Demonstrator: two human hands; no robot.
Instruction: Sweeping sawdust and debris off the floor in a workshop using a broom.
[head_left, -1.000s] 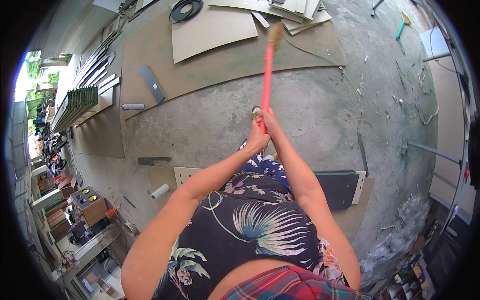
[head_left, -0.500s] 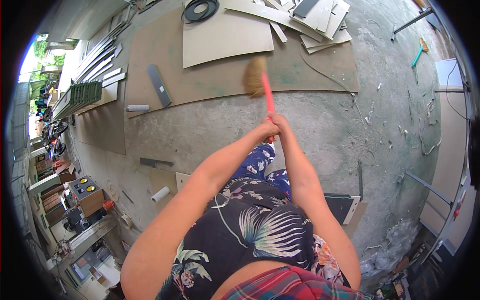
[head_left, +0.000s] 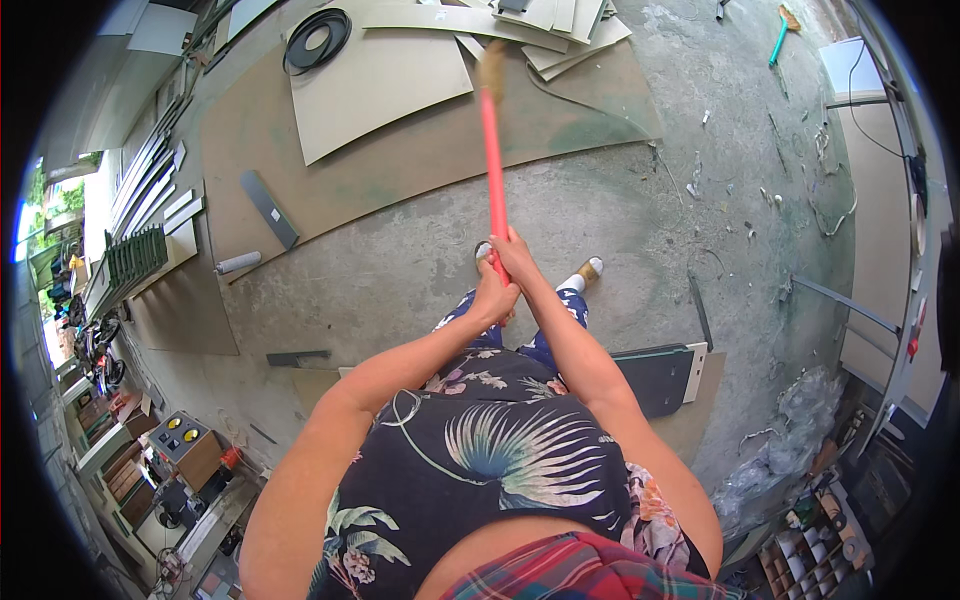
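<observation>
Both of my hands are wrapped round the pinkish-red handle of a broom [head_left: 491, 150]. My left hand [head_left: 493, 297] grips the lower end of the handle, close to my body. Just above it, my right hand [head_left: 514, 256] is closed on the same handle. The handle points away from me, almost straight ahead. Its tan bristle head, blurred by motion, is in front of the far brown sheet [head_left: 400, 195], near the stacked pale boards. Whether the bristles touch anything I cannot tell.
Pale boards [head_left: 590, 50] and a black coil [head_left: 318, 42] lie on the brown sheet. A grey strip [head_left: 268, 208] and a white roll [head_left: 238, 262] are at left. Litter [head_left: 692, 188] dots the concrete at right. Dark panels [head_left: 655, 378] lie near my right side, clear plastic [head_left: 785, 430] beyond.
The broom head has swung farther away and up, and more handle shows. My hands have come slightly lower and left. My view has shifted, and both of my feet now show.
</observation>
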